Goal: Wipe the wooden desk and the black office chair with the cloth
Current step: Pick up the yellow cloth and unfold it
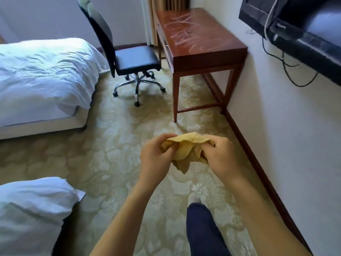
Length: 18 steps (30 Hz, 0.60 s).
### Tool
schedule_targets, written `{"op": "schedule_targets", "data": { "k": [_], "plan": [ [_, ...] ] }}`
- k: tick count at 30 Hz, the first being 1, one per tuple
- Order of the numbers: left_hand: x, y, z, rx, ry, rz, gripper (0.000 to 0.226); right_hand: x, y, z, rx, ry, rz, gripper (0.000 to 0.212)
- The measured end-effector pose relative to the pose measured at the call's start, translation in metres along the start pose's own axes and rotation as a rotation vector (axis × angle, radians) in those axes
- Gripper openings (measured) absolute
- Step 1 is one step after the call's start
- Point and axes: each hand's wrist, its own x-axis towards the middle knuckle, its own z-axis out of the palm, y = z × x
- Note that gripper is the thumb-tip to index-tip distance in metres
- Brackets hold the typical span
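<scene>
The crumpled yellow cloth (184, 151) sits bunched between 2 hands; the left hand (154, 157) and right hand (220, 156) both pinch its edges tight.

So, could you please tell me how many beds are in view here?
2: one bed at upper left beside the black office chair, and another bed at lower left, only its corner showing.

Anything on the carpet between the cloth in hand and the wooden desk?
Nothing visible. Both hands, left hand and right hand, hold the cloth, and open carpet leads to the desk. The office chair stands left of it.
</scene>
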Motion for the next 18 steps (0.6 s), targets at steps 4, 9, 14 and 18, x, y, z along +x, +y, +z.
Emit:
{"op": "schedule_targets", "data": {
  "k": [4, 9, 14, 18],
  "plan": [
    [0.082, -0.008, 0.002, 0.146, 0.015, -0.017, 0.012, 0.102, 0.009, 0.01, 0.151, -0.078, 0.09, 0.043],
    [0.202, -0.008, -0.008, 0.05, -0.125, -0.132, 0.013, 0.239, 0.003, 0.017, 0.313, -0.24, 0.199, 0.031],
    [0.291, -0.034, -0.02, -0.155, -0.162, -0.3, 0.04, 0.343, -0.011, 0.042, 0.368, -0.442, 0.316, 0.025],
    [0.349, -0.061, -0.033, -0.311, -0.216, -0.326, 0.043, 0.413, -0.018, 0.073, 0.437, -0.498, 0.399, 0.025]
  ]
}}
